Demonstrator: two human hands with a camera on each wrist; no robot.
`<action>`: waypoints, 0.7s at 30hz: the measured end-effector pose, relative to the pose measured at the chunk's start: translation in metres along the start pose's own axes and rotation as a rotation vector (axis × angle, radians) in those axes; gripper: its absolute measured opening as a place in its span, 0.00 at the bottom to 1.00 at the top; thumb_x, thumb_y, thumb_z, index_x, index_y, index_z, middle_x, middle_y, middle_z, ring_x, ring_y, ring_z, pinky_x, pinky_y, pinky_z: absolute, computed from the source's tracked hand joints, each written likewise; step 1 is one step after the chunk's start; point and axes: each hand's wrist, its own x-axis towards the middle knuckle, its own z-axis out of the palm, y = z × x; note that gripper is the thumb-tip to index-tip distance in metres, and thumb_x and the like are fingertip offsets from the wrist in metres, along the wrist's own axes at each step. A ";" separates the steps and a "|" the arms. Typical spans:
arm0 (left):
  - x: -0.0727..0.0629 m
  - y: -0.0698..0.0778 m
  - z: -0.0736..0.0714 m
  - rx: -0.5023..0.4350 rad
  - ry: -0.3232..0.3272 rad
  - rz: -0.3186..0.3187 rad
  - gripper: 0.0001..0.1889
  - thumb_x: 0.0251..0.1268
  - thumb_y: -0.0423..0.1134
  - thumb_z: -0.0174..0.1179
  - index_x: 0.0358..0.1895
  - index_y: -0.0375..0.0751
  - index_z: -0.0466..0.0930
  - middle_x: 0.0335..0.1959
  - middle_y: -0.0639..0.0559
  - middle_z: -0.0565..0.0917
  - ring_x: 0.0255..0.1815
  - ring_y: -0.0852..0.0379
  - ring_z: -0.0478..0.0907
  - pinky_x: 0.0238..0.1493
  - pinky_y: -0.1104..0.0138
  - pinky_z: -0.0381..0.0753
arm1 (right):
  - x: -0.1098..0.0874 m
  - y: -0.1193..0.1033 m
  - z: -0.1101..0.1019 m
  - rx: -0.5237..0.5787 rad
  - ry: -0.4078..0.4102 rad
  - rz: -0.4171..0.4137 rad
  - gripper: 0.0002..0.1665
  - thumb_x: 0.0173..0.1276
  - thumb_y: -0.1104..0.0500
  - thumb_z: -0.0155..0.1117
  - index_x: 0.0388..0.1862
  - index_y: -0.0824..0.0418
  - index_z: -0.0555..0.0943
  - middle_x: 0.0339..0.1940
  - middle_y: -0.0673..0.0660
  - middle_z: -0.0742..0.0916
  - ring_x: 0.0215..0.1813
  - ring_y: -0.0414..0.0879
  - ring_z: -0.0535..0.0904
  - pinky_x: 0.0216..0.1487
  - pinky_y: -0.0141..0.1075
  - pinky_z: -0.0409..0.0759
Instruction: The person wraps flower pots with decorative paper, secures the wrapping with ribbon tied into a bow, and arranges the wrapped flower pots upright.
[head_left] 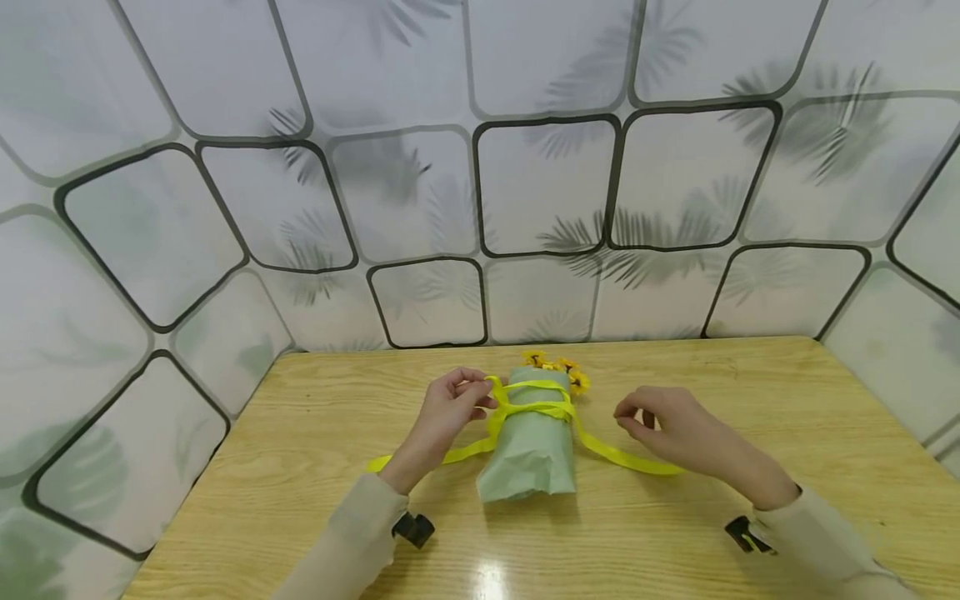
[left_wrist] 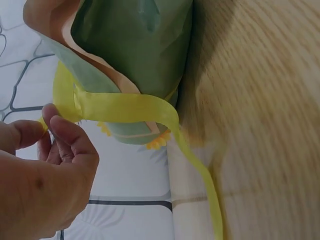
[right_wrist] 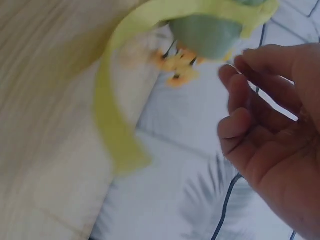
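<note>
A bouquet wrapped in pale green paper [head_left: 534,454] lies on the table with its yellow flowers [head_left: 578,382] at the far end. Yellow ribbon [head_left: 542,408] goes around its middle, and one tail spreads out on each side. My left hand [head_left: 454,404] pinches a part of the ribbon between thumb and fingertips at the bouquet's left side; the left wrist view shows the pinched ribbon [left_wrist: 65,97] too. To the right of the bouquet, my right hand [head_left: 678,429] hovers with loosely bent fingers [right_wrist: 235,125] and nothing between them. The right ribbon tail [right_wrist: 107,100] hangs apart from it.
The wooden table [head_left: 315,517] carries the bouquet near its middle. Behind and beside it hangs a pale curtain [head_left: 420,192] with dark rounded squares and leaf prints. A black strap end [head_left: 414,528] sticks out at the left wrist, another [head_left: 747,534] at the right.
</note>
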 end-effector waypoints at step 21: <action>0.003 -0.003 0.004 -0.076 -0.068 0.021 0.05 0.79 0.37 0.53 0.49 0.39 0.73 0.47 0.45 0.91 0.32 0.61 0.82 0.36 0.70 0.81 | 0.078 -0.060 0.043 0.003 0.003 -0.101 0.04 0.69 0.61 0.71 0.41 0.57 0.90 0.38 0.49 0.88 0.34 0.37 0.80 0.36 0.29 0.77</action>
